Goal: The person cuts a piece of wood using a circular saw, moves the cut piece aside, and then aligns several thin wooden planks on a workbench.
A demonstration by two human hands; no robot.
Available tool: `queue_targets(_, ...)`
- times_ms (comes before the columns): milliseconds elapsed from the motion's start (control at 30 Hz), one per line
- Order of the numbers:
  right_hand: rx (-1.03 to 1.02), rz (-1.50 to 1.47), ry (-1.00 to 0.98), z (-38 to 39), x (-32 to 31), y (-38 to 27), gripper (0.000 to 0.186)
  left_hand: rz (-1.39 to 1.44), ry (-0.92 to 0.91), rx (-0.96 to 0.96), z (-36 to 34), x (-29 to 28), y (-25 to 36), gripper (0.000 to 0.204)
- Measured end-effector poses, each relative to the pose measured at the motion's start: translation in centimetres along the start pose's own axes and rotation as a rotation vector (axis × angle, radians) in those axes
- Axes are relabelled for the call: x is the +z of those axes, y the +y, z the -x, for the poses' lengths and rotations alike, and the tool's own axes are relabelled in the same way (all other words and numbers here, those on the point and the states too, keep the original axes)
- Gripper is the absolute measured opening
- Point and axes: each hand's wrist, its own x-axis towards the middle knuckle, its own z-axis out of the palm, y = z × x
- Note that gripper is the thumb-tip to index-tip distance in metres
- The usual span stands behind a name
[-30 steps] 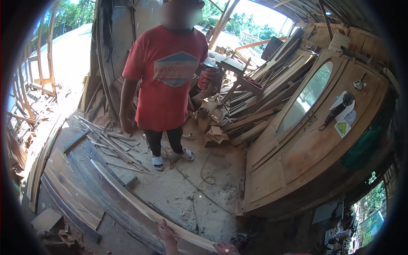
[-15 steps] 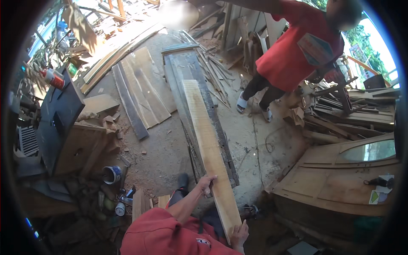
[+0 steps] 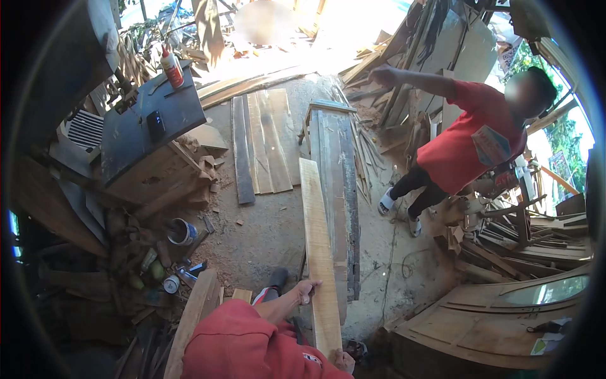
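A long, pale wooden plank [image 3: 320,243] is held lengthwise in front of me, its far end pointing away over the left side of a narrow workbench [image 3: 349,208]. My left hand [image 3: 307,291] grips the plank's left edge, partway along its near half. At the near end, low in the picture, my right hand [image 3: 344,360] is closed around the plank's right corner. Part of that hand is cut off by my red sleeve and the plank.
Several boards [image 3: 268,142] lie on the floor beyond. A co-worker in a red shirt [image 3: 470,139] stands at right, one arm stretched out. A dark table [image 3: 151,123] bears a glue bottle [image 3: 171,68]. A paint bucket [image 3: 182,232] stands left; a wooden door [image 3: 486,309] lies right.
My view has turned left, so the scene sits further right. The plank's far end has swung left, off the bench's middle. The co-worker's arm is now stretched out lower.
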Motion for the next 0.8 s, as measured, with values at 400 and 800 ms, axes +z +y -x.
queue_targets(400,-0.112,-0.041,-0.117,2.9,-3.3,4.8,0.054,-1.434,0.49,0.403,10.0,-12.6,0.6,0.06)
queue_targets(800,-0.048,0.36,-0.146,-1.7,-2.4,-8.9,0.052,-1.466,0.828,-0.046,18.8,-35.9,-3.8,0.053)
